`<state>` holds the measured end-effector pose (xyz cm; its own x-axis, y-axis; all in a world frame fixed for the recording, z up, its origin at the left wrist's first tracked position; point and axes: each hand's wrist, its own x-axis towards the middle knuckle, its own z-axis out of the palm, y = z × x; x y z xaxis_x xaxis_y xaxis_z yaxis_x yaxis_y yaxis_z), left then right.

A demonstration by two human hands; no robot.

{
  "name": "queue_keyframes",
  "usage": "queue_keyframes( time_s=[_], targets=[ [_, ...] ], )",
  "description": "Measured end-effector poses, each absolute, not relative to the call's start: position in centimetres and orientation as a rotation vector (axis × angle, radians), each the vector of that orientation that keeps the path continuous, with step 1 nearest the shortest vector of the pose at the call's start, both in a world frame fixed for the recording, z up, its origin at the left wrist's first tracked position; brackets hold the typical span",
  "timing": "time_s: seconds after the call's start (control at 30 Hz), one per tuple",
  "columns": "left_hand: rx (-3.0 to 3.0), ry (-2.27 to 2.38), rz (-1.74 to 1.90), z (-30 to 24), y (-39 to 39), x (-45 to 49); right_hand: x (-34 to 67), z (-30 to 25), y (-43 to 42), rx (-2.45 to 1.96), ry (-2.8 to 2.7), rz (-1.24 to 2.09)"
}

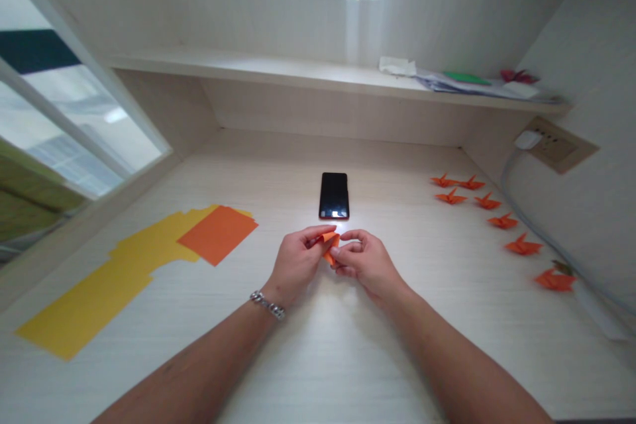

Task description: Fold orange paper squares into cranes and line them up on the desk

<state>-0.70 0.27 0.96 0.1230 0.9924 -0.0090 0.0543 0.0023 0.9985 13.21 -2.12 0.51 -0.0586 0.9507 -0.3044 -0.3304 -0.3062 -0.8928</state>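
Note:
Both hands meet over the middle of the pale wooden desk (318, 351). My left hand (296, 260), with a metal bracelet at the wrist, and my right hand (364, 260) pinch a small folded piece of orange paper (330, 244) between their fingertips. Most of the paper is hidden by the fingers. A black phone (334, 195) lies flat just beyond the hands.
An orange sheet (217, 233) lies on yellow sheets (99, 291) at the left. Several folded orange paper cranes (489, 202) line the right side. A cable (546, 238) runs from a wall socket (556, 144). A shelf (298, 71) above holds papers.

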Motion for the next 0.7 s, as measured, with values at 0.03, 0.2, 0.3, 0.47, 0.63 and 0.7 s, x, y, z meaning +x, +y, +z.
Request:
queue_keyframes(
  time_s=[0.03,0.2,0.3,0.47,0.63,0.7],
  targets=[
    [1.295,1.161,1.086,0.95,0.28,-0.71,13.19,0.54,-2.16,-1.162,-0.792,1.572],
    [1.283,1.166,1.079,0.79,0.40,-0.78,13.13,0.53,-2.37,-1.122,-0.810,1.567],
    [1.287,1.175,1.080,0.77,0.46,-0.84,13.20,0.37,-2.48,-1.107,-0.827,1.568],
    [1.288,1.185,1.076,0.78,0.57,-0.96,13.60,0.65,-2.51,-1.082,-0.824,1.610],
    [1.270,1.178,1.100,0.75,0.60,-0.96,13.81,1.07,-2.28,-1.085,-0.781,1.678],
    [1.263,1.175,1.093,0.71,0.58,-0.95,13.72,0.95,-2.26,-1.109,-0.814,1.651]
  ],
)
